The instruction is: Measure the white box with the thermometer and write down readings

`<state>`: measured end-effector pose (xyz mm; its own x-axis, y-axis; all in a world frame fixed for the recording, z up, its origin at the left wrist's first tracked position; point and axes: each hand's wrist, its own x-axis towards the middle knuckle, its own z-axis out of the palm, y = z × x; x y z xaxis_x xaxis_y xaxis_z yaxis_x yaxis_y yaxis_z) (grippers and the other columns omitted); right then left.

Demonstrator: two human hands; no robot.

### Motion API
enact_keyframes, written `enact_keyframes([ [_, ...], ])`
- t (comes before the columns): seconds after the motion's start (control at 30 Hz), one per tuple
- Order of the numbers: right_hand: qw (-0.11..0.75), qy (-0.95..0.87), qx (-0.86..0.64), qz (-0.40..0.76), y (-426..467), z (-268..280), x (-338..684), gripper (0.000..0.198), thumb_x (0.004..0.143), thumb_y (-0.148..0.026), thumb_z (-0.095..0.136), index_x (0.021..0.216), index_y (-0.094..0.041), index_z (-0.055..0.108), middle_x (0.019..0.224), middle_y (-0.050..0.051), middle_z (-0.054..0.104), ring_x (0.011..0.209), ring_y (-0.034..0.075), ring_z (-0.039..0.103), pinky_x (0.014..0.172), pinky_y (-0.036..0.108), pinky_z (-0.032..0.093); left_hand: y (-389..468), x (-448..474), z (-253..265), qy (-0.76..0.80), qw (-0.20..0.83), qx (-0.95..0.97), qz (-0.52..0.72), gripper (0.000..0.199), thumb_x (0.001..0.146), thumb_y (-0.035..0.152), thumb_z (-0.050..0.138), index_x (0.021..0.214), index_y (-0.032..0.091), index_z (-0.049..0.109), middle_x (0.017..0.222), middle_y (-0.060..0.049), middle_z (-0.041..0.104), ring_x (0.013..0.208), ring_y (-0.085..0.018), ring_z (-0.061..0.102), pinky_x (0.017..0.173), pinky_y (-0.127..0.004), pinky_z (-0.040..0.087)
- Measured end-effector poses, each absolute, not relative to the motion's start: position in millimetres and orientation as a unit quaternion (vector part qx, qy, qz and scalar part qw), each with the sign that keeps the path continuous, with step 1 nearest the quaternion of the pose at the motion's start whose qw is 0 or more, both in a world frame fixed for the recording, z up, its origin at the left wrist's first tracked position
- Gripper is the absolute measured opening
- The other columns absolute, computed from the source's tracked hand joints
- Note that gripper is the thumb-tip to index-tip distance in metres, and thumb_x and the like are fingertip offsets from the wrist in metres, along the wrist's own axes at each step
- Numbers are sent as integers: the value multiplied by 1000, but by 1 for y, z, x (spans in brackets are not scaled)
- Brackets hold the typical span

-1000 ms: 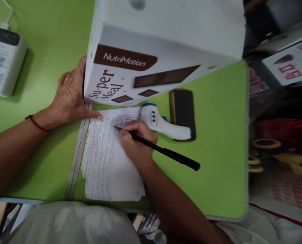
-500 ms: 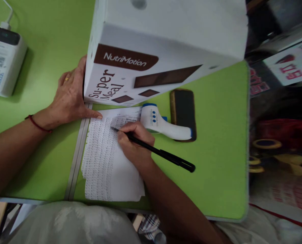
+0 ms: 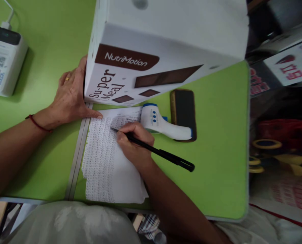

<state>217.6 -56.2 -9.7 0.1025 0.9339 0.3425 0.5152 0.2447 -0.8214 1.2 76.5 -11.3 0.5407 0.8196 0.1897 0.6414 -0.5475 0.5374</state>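
My right hand (image 3: 135, 142) is closed around a black pen (image 3: 163, 154), its tip on a sheet of paper (image 3: 126, 176) covered in rows of small handwriting. My left hand (image 3: 71, 95) lies with fingers stretched along the lower left side of a white cardboard box (image 3: 171, 37), and its thumb rests on the top left corner of the paper. The box carries the words "NutriMotion" and "Su-per Meal". Just beyond my right hand, a white and blue infrared thermometer (image 3: 163, 123) lies at the paper's upper right, its handle end over a dark phone-like object (image 3: 183, 112).
A white power bank (image 3: 4, 64) with a plugged-in cable stands at the left of the green table (image 3: 219, 162). A metal seam (image 3: 77, 159) crosses the tabletop beside the paper. Past the right edge are a roll of tape (image 3: 267, 144) and printed bags.
The lower edge of the paper has shifted slightly to the right and down. My right hand and the pen have moved very little; my left hand stays in place.
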Motion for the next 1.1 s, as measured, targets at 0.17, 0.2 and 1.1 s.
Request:
enact_keyframes([
  [0.17,461,-630,-586,217,-55,-10,218,14,75,-15,59,69,-26,53,59,-8,56,52,11,53,50,26,46,76,3,-6,447,218,842,208,126,57,105,58,151,24,31,160,-7,39,147,-43,38,125,-59,18],
  [0.2,463,-630,-584,218,-55,-10,219,14,74,-14,59,69,-26,53,59,-8,57,52,11,53,51,26,47,76,4,-6,449,221,841,207,126,57,105,57,151,23,33,161,-8,39,146,-43,39,125,-58,19],
  [1.1,454,-642,-574,228,-58,-10,218,14,75,-13,58,70,-25,53,59,-8,56,52,10,51,51,25,44,79,5,-5,416,302,808,287,124,40,89,86,135,18,51,150,-14,51,144,-48,38,125,-67,13],
])
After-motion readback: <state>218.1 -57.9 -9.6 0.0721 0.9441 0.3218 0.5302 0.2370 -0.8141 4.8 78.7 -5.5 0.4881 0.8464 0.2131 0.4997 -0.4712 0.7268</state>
